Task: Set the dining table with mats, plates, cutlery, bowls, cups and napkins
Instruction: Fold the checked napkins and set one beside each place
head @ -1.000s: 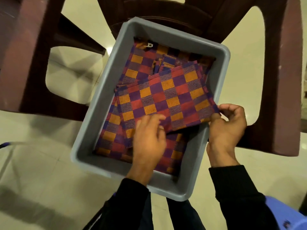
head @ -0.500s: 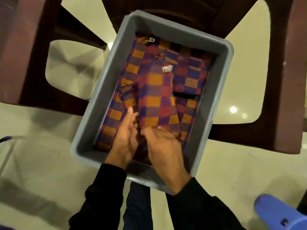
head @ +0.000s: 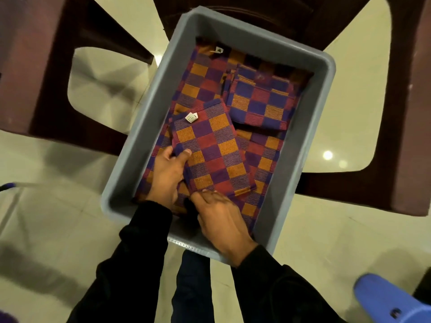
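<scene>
A grey plastic tub (head: 142, 127) sits on a dark brown plastic chair and holds several folded cloths checked in purple, red and orange. One folded cloth (head: 211, 150) with a small white tag lies on top, slightly tilted. My left hand (head: 169, 173) grips its left edge, thumb on top and fingers underneath. My right hand (head: 221, 217) pinches the near bottom edge of the same cloth. Another folded cloth (head: 261, 101) lies at the tub's far right.
The brown chair (head: 405, 113) surrounds the tub, its armrests at left and right. Pale tiled floor (head: 46, 217) shows through the gaps and around. A blue plastic object (head: 391, 299) sits at the bottom right. My dark sleeves and trousers fill the bottom middle.
A second ago both hands held a wide cloth by its near corners. That cloth has been folded narrower, and both hands now hold it low in the tub. The view has come closer.
</scene>
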